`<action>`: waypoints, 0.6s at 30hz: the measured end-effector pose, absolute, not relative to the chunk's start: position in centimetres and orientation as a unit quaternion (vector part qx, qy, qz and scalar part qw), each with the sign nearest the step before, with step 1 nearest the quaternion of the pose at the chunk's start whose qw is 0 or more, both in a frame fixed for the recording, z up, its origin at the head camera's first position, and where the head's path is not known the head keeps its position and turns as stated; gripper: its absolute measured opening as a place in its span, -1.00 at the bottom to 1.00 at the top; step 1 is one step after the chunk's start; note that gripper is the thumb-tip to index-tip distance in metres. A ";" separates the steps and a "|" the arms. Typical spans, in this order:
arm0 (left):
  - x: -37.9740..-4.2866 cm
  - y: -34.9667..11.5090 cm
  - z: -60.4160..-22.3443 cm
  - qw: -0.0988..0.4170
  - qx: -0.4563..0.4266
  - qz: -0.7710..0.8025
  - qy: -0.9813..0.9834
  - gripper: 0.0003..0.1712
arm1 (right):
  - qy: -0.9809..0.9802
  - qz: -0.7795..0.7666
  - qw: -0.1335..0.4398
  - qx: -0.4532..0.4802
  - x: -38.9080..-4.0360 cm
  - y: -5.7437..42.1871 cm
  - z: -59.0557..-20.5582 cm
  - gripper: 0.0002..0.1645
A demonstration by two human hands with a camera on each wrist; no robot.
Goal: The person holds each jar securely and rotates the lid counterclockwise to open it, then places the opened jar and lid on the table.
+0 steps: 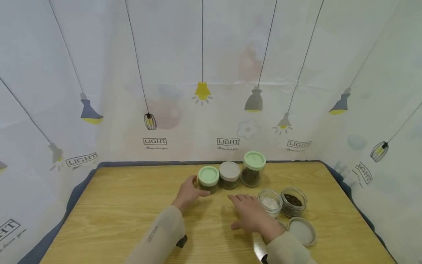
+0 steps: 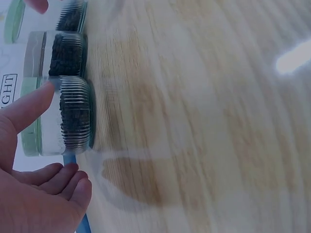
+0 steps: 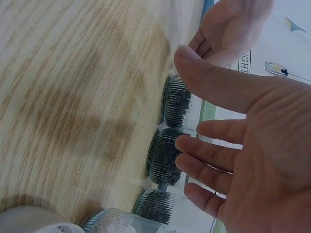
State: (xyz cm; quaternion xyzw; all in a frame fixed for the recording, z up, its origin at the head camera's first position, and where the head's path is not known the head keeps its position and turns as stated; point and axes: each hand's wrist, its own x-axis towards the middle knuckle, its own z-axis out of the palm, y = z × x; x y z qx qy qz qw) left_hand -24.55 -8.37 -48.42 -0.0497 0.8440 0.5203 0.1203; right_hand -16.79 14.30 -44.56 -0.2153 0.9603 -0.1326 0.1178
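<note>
Short green-lidded jar [image 1: 208, 179] is standing upright on the wooden table [image 1: 125, 212], near its far edge, and it is showing dark contents through the ribbed glass. Around this jar the left hand [image 1: 190, 192] is standing open, with the thumb on one side and the slightly bent fingers on the other; whether the thumb is touching the glass, I cannot tell. Just beside it, to the right, a pale-lidded jar [image 1: 229, 175] is standing, and after this one a taller green-lidded jar [image 1: 253, 169] is closing the row; both are also containing something dark. The right hand [image 1: 248, 212] is hovering open above the table, palm down, its fingers loosely extended and its thumb apart. Near this hand two jars are standing uncovered: one jar with white grains [image 1: 273, 214] and one jar with brown bits [image 1: 293, 212]. In front of them a round lid [image 1: 302, 231] is lying on the table. Behind, a white wall covering [image 1: 178, 66] is showing printed hanging lamps.
</note>
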 end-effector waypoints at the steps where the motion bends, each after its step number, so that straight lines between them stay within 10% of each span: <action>1: -24.8 -8.1 -48.5 0.116 -0.053 0.528 0.840 0.05 | 0.960 -0.136 0.119 -0.215 -16.8 14.3 -44.6 0.05; 18: -26.1 -6.5 -50.0 0.045 -0.048 0.529 0.846 0.05 | 0.958 -0.137 0.112 -0.227 -17.1 14.2 -44.6 0.05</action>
